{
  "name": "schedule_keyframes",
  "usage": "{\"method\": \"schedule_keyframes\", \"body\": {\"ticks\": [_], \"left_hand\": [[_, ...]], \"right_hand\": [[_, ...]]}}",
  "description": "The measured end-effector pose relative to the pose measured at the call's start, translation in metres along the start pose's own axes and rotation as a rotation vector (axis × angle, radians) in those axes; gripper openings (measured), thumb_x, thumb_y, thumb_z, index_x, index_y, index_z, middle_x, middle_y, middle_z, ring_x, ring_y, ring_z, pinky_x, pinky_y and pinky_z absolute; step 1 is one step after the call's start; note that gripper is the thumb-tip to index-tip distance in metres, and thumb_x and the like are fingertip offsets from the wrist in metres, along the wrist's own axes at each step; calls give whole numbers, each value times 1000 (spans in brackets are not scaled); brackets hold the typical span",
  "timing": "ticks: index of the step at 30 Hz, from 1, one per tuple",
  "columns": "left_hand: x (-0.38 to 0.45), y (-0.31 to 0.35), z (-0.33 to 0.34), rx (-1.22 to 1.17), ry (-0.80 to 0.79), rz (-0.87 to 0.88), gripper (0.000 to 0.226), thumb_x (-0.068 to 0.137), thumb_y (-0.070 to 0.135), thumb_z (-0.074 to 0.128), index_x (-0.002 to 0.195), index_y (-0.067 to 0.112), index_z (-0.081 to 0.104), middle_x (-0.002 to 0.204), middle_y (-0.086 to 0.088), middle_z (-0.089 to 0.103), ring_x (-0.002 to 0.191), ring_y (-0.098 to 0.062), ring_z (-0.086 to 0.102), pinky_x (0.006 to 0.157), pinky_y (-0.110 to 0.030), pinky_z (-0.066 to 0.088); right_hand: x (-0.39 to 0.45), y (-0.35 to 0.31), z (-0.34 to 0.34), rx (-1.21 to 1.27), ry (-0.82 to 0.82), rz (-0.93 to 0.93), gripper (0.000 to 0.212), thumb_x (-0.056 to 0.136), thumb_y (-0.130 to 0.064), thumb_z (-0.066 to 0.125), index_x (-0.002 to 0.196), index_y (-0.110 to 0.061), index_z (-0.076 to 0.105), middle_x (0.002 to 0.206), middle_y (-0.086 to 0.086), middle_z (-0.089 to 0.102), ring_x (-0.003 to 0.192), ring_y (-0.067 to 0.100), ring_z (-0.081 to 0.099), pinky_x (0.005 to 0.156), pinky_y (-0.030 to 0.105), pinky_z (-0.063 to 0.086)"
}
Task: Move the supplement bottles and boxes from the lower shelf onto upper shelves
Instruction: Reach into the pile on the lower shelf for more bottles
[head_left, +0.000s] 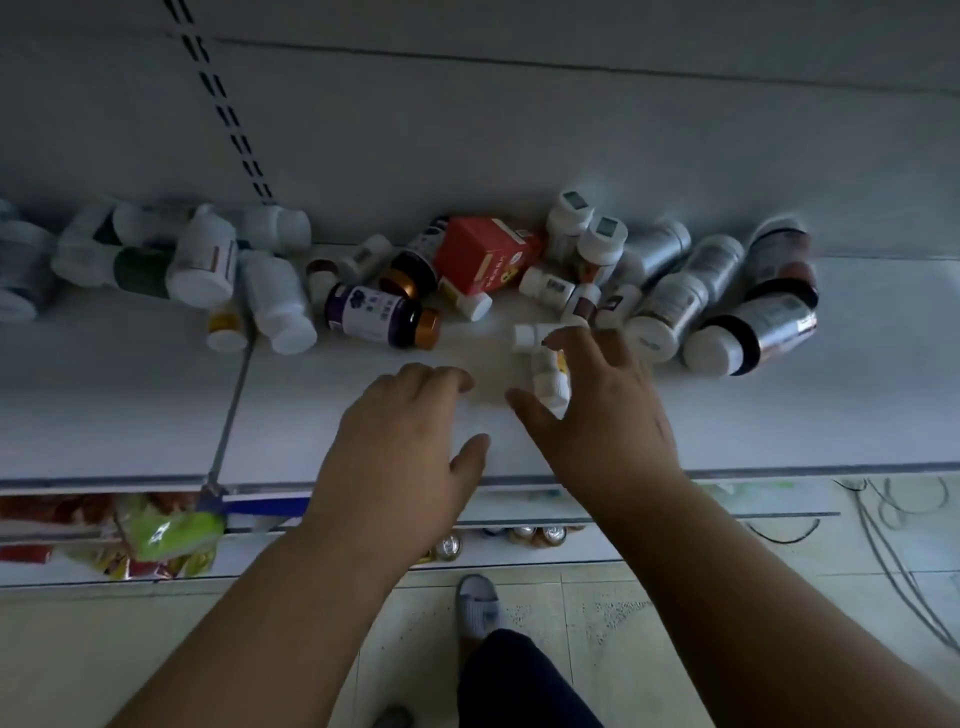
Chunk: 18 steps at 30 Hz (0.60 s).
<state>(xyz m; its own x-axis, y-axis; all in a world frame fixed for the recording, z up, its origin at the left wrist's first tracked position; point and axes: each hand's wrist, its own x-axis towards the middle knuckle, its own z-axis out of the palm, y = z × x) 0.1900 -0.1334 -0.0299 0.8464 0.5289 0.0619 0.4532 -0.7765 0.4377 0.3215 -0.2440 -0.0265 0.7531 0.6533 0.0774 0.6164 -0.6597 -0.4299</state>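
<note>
Just beyond my fingertips, the white shelf (779, 415) carries a loose heap of supplement bottles and one red box (485, 254), nearly all of them tipped on their sides against the back panel. I judge the job to be somewhere in the middle, though I cannot tell whether this heap is the source or the destination, since I see only this shelf and the edges of fuller ones below.

My right hand (602, 410) reaches forward with fingers spread; a small white bottle (550, 382) lies between its thumb and forefinger. The fingers look partly curled round it, but the motion blur stops me saying whether they grip it or are only closing in. A second small white bottle (530, 335) lies just past those fingertips.

My left hand (410, 447) hovers beside the right, fingers loosely bent, thumb out, holding nothing and touching nothing I can make out.

Further past my left fingers lies a purple-labelled bottle (379, 314) with a gold cap; further past my right fingers lie larger silver-labelled bottles (670, 306). Well off to the left of my left hand sits another cluster of white bottles (202, 260).

As a judgement: many pieces lie scattered, so plenty of handling remains, one or two at a time.
</note>
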Motion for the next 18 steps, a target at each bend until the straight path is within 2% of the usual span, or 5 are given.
{"method": "schedule_keyframes", "body": {"ticks": [3,8,12,15,18], "left_hand": [[18,3,19,-41,15,35,48,89,37,64,132,22,50,128,0,56,113,-19,52,90,-32,46],[49,18,45,-67,69,89,55,89,30,66,138,21,43,132,-6,52,112,-23,53,85,-35,49],[73,27,68,-98,112,15,60,92,30,62,145,24,36,144,-4,46,122,-25,50,93,-38,46],[85,31,83,-37,159,-22,53,91,36,59,141,26,43,128,-4,58,111,-27,55,86,-39,46],[92,34,90,-76,190,-11,40,90,27,55,130,25,55,103,-5,65,94,-26,58,78,-42,50]], "right_hand": [[10,16,20,-33,-38,29,41,85,-38,66,121,-26,48,121,3,53,106,26,53,81,34,46],[0,41,11,297,103,153,11,90,-23,54,100,-27,53,87,-5,62,67,17,57,56,31,45],[-6,49,-1,494,143,231,13,97,-20,42,101,-27,53,77,-6,58,66,13,55,53,30,41],[-7,54,0,584,150,282,16,101,-32,39,96,-27,54,71,-3,60,64,13,58,56,37,49],[-10,59,-1,671,133,347,27,101,-42,40,92,-21,55,62,-1,57,52,11,54,49,29,43]]}}
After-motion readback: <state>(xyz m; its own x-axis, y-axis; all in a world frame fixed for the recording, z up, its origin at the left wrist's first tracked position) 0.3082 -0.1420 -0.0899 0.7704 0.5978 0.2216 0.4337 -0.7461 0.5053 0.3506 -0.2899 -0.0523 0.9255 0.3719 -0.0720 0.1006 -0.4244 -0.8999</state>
